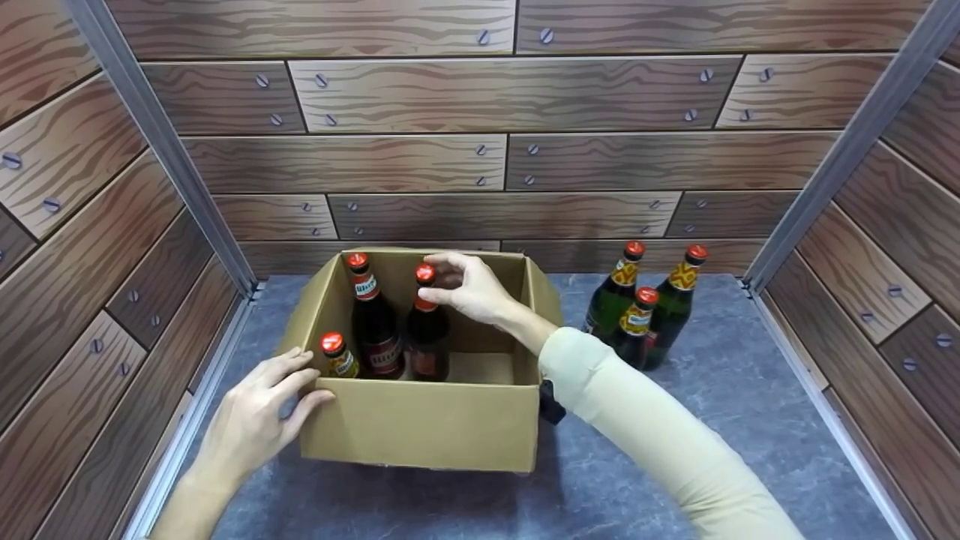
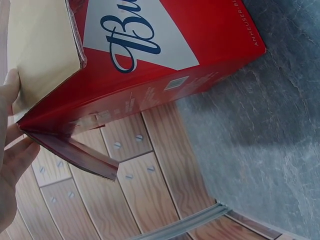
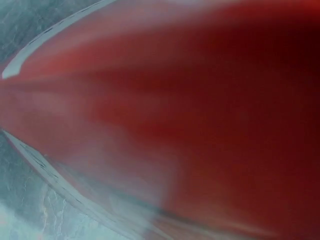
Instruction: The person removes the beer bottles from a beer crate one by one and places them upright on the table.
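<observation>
Fingers (image 1: 450,281) pinch bottle (image 1: 427,330); box (image 1: 420,424) steadied.

wood-plank patterned walls (image 1: 510,150) with printed screws enclose three sides, joined by grey metal corner posts (image 1: 161,142), above a mottled blue-grey stone-look floor (image 1: 720,390).

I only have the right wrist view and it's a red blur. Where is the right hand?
Observer: The right hand is over the open cardboard box, fingers pinching the neck of a dark bottle standing inside.
Operator: Other bottles in there?
Observer: Two more: a tall one beside it and a shorter one at the front left corner.
Operator: And the left hand?
Observer: The left hand rests on the box's front left corner.
Operator: Anything outside?
Observer: Three green bottles stand right of the box.
</observation>
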Tool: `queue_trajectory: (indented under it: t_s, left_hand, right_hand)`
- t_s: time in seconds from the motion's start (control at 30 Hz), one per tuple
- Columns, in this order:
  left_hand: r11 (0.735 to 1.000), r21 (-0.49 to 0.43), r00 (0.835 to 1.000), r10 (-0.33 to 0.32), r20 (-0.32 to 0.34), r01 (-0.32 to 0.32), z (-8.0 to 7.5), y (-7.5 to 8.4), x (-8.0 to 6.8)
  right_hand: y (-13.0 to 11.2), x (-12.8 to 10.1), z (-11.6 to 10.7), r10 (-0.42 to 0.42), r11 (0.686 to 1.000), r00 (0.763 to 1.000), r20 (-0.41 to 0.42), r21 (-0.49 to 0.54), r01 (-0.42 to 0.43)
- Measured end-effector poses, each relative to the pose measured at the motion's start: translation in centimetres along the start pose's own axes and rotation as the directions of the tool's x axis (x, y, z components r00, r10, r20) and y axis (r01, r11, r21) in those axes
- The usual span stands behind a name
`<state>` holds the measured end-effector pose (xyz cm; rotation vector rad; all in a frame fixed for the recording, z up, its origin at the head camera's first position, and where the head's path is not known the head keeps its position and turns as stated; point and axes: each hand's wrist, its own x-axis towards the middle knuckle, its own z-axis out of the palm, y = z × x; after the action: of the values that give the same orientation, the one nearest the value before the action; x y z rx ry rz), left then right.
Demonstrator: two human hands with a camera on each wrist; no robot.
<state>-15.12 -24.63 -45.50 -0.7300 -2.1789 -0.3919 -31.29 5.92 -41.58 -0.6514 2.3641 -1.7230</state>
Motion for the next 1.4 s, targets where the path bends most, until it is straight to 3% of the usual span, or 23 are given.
queue_trajectory:
  t_s: [0.37,0.93,1.4]
  left_hand:
    - [1.0,-0.013,0.999,0.022,-0.04,-0.023,0.3,0.0,-0.1]
    - [1.0,-0.018,0.999,0.012,-0.034,-0.012,0.2,0.0,-0.2]
    - [1.0,-0.013,1.0,0.007,-0.027,-0.008,0.2,0.2,0.0]
  right_hand:
    - [0.3,-0.3,0.1,-0.048,0.997,0.999,-0.016,-0.061,0.047]
    - [0.3,-0.7,0.3,-0.081,0.985,0.997,0.016,-0.149,0.082]
    - [0.2,-1.1,-0.1,-0.1,0.982,0.989,-0.111,-0.173,0.08]
